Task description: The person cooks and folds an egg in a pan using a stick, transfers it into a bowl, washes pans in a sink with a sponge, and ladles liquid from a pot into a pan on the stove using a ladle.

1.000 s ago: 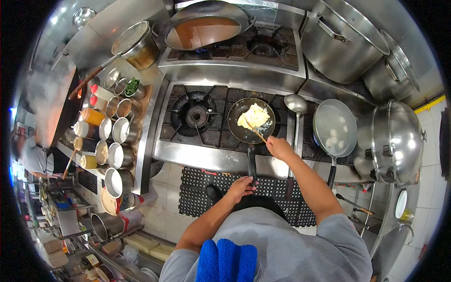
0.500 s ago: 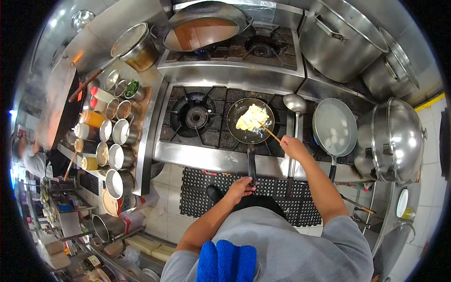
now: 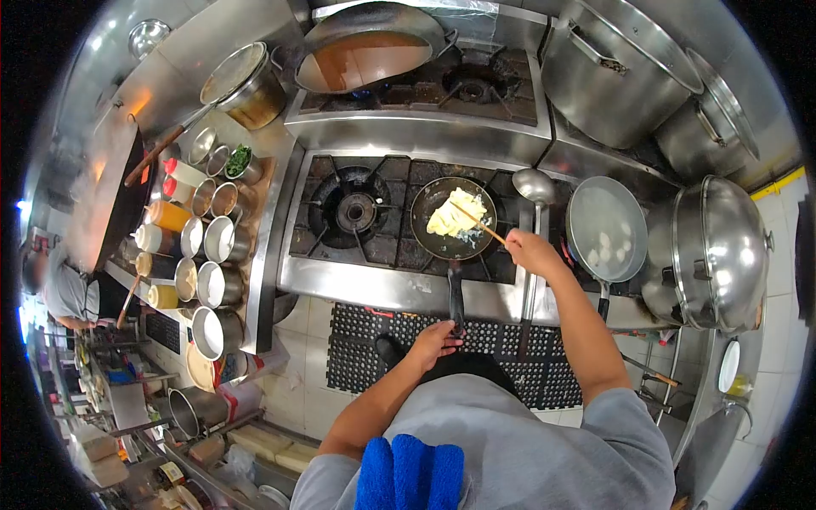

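A dark frying pan [image 3: 424, 240] sits on the stove burner with soft yellow egg [image 3: 459, 223] bunched in its middle. My left hand [image 3: 436, 342] is closed around the end of the pan's black handle [image 3: 456, 299]. In my right hand [image 3: 531, 252] I grip thin wooden chopsticks [image 3: 484, 225], whose tips reach onto the egg. Whether it is one stick or a pair is hard to make out. Right of the pan, close to my right hand, a long steel ladle [image 3: 534, 187] lies across the stove.
A second pan [image 3: 606, 229] holds pale pieces in liquid. A domed steel pot [image 3: 714, 255] stands beyond it. A wok of brown liquid [image 3: 370, 64] sits at the back. Metal containers [image 3: 217, 331] and squeeze bottles [image 3: 168, 214] crowd the left counter. A co-worker [image 3: 72, 285] stands far left.
My right hand has shifted slightly up, away from me, and the chopstick tips have moved up and left over the egg. The pan and my left hand stay in place.
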Demonstrator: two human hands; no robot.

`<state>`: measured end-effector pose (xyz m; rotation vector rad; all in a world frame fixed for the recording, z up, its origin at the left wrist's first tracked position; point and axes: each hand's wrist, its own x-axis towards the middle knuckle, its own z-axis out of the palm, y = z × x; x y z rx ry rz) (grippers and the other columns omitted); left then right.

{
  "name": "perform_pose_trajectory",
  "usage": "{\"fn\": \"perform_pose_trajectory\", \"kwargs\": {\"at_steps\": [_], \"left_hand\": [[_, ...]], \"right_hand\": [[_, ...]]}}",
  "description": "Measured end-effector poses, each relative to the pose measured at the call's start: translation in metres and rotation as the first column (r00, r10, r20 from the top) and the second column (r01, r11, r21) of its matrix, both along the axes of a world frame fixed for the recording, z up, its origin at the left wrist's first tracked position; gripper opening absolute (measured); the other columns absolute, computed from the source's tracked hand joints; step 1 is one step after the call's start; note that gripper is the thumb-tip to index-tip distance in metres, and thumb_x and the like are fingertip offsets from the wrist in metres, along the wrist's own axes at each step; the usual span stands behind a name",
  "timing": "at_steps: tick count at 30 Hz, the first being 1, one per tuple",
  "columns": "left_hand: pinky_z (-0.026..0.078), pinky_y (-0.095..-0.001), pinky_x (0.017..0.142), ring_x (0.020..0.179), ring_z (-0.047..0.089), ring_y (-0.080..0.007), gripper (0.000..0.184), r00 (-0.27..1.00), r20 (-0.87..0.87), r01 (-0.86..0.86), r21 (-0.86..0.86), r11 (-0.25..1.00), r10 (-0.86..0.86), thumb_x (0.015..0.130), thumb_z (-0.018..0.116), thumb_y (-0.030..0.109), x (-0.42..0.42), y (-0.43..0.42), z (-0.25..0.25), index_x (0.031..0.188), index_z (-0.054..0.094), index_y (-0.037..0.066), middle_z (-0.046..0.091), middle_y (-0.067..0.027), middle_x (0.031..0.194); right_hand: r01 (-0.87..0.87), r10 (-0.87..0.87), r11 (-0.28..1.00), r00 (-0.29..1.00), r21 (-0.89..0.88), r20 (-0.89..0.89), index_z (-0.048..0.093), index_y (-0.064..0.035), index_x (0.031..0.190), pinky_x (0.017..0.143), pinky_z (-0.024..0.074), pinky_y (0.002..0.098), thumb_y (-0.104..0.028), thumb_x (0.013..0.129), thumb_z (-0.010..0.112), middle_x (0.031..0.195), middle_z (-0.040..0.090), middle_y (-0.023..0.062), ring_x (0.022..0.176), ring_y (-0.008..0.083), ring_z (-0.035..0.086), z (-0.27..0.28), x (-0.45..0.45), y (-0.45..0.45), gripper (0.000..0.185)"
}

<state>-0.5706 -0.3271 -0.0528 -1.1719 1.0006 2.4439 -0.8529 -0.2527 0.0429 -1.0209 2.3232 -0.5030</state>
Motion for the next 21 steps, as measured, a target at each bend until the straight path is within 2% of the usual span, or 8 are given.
{"fn": "perform_pose_trajectory", "kwargs": {"at_steps": [4,6,10,12,16,17,20,21], "left_hand": [[0.046,-0.0289,0.072,0.085,0.058,-0.0135,0.029,1.0,-0.002,-0.014,0.014,1.0,0.014,0.092,0.049,0.035,-0.002,0.0,0.0,0.108,0.054,0.011,0.062,-0.0034,0.103],[0.046,-0.0285,0.072,0.085,0.058,-0.0134,0.029,1.0,-0.004,-0.019,0.019,1.0,0.019,0.092,0.049,0.035,-0.003,0.0,0.001,0.107,0.054,0.011,0.062,-0.0033,0.103],[0.046,-0.0281,0.072,0.085,0.058,-0.0128,0.028,1.0,-0.005,-0.018,0.02,1.0,0.018,0.092,0.049,0.035,-0.002,0.0,0.002,0.105,0.055,0.011,0.062,-0.0029,0.102],[0.046,-0.0283,0.072,0.085,0.058,-0.0127,0.028,1.0,-0.003,-0.019,0.02,1.0,0.019,0.092,0.049,0.035,0.0,-0.001,0.0,0.104,0.055,0.011,0.062,-0.0026,0.101],[0.046,-0.0284,0.072,0.085,0.058,-0.0131,0.026,1.0,-0.002,-0.024,0.026,0.999,0.024,0.092,0.05,0.035,0.0,-0.002,-0.006,0.103,0.056,0.013,0.063,-0.0016,0.101],[0.046,-0.0283,0.072,0.086,0.058,-0.0132,0.025,1.0,-0.002,-0.021,0.027,0.999,0.021,0.092,0.05,0.036,-0.001,-0.003,-0.006,0.102,0.056,0.014,0.063,-0.0012,0.1],[0.046,-0.0282,0.073,0.086,0.058,-0.0138,0.027,1.0,0.004,-0.013,0.045,0.999,0.013,0.091,0.051,0.034,-0.003,-0.004,-0.003,0.107,0.054,0.012,0.062,-0.0011,0.101],[0.046,-0.0282,0.073,0.086,0.058,-0.0138,0.027,1.0,0.004,-0.015,0.044,0.999,0.015,0.091,0.051,0.034,-0.004,-0.004,-0.001,0.107,0.054,0.012,0.062,-0.0011,0.101]], "right_hand": [[0.057,-0.051,0.993,0.997,-0.102,0.063,0.059,-0.0076,0.088,0.062,0.0461,0.0383,-0.023,0.084,0.05,0.07,0.062,0.0088,0.065,0.025,0.061,-0.035,-0.025,-0.012,0.019],[0.185,-0.176,0.983,0.911,0.012,0.372,0.061,-0.0072,0.088,0.057,0.0456,0.0333,-0.023,0.082,0.053,0.067,0.061,0.0056,0.059,0.018,0.058,-0.051,-0.039,-0.013,0.018],[0.194,-0.226,0.973,0.908,0.124,0.353,0.063,-0.0064,0.088,0.052,0.0437,0.0287,-0.021,0.081,0.054,0.064,0.058,0.0031,0.056,0.0123,0.054,-0.055,-0.049,-0.005,0.018],[0.212,-0.193,0.977,0.938,-0.036,0.288,0.062,-0.0057,0.086,0.05,0.0425,0.0278,-0.02,0.08,0.053,0.063,0.057,0.0035,0.055,0.0121,0.053,-0.032,-0.048,-0.002,0.018],[0.188,-0.146,0.982,0.845,-0.03,0.515,0.062,-0.0058,0.086,0.05,0.0421,0.0275,-0.019,0.082,0.051,0.064,0.058,0.0032,0.055,0.0109,0.053,-0.043,-0.043,-0.004,0.017],[0.105,-0.103,0.994,0.879,0.021,0.465,0.061,-0.006,0.085,0.049,0.042,0.0275,-0.019,0.083,0.051,0.064,0.057,0.0025,0.054,0.0109,0.052,-0.05,-0.038,-0.007,0.017],[0.095,-0.126,0.99,0.928,0.106,0.351,0.061,-0.0061,0.086,0.048,0.0412,0.0271,-0.02,0.084,0.051,0.063,0.057,0.0016,0.053,0.0107,0.051,-0.056,-0.039,-0.003,0.017],[0.149,-0.171,0.985,0.898,0.086,0.406,0.062,-0.0068,0.086,0.048,0.0411,0.0268,-0.02,0.083,0.053,0.063,0.057,0.0015,0.054,0.0109,0.052,-0.053,-0.042,-0.003,0.016]]}}
